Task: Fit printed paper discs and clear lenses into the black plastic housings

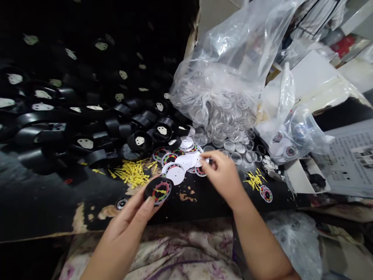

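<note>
My left hand [132, 217] grips a round black case [159, 189] at its lower edge; inside the case lies a coloured dial with a yellow pointer. My right hand [223, 173] reaches over a scatter of round dial discs [180, 163], some face up with coloured rings, some showing white backs. Its fingers are curled in a pinch at the discs' right edge, and what they hold is hidden. A heap of small yellow pointers [132, 174] lies left of the discs. A smaller yellow heap [255, 180] lies right of my right hand.
A large pile of black cases [87, 116] fills the left and back of the black worktable [43, 202]. A clear plastic bag of transparent round lenses [224, 112] stands behind the discs, some spilled out. A smaller bag [294, 136], printed paper [352, 159] and a small box [309, 177] lie right.
</note>
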Available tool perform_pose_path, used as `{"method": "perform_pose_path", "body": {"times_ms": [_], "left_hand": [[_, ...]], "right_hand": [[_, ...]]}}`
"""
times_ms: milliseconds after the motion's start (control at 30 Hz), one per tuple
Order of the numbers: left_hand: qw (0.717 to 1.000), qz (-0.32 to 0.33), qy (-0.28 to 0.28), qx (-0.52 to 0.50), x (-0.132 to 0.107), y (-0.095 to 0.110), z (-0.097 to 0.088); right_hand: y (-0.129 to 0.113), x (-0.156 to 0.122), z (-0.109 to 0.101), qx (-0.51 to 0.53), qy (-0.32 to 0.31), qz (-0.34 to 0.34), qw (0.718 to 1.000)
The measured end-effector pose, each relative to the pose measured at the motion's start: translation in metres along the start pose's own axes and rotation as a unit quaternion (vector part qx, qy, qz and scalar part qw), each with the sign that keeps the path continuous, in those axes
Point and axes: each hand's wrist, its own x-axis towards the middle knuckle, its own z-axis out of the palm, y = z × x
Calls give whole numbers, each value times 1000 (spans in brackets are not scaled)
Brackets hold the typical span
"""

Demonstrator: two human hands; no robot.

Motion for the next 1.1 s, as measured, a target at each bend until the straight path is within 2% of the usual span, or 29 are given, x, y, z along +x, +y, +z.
{"method": "perform_pose_path", "body": {"times_ms": [33, 100, 200, 300, 367, 433, 533, 600, 700, 867, 1000, 1100], "left_hand": [[1000, -18, 0, -18, 1, -2, -1], [998, -51, -24, -13, 3, -9, -1], [993, -93, -66, -30, 6, -18, 1], [991, -95, -48, -86, 9, -20, 3], [986, -100, -57, -123, 10, -16, 4], [976, -117, -94, -156, 10, -11, 6], [962, -140, -135, -189, 10, -4, 10], [967, -120, -129, -184, 10, -4, 12], [983, -63, -117, -124, 10, -7, 10], [992, 30, -121, 15, 6, -12, 3], [990, 27, -125, 51, -2, -4, 8], [993, 19, -114, 37, -4, 3, 12]], "right_hand": [[11, 7, -3, -62, 8, 32, 998], [26, 20, -8, -138, -11, 54, 989], [35, 32, -10, -146, -29, 43, 988], [37, 31, -12, -142, -11, 43, 989], [33, 24, -14, -95, 20, 38, 995], [23, 11, -13, 20, 34, 27, 999], [-4, -11, -3, 198, -18, -24, 980], [-22, -23, 8, 223, -40, -75, 971], [-38, -29, 19, 182, -38, -114, 976], [-46, -21, 23, 131, -44, -77, 987], [-53, -18, 30, 43, -4, -107, 993], [-57, -18, 38, 49, 21, -127, 991]]}}
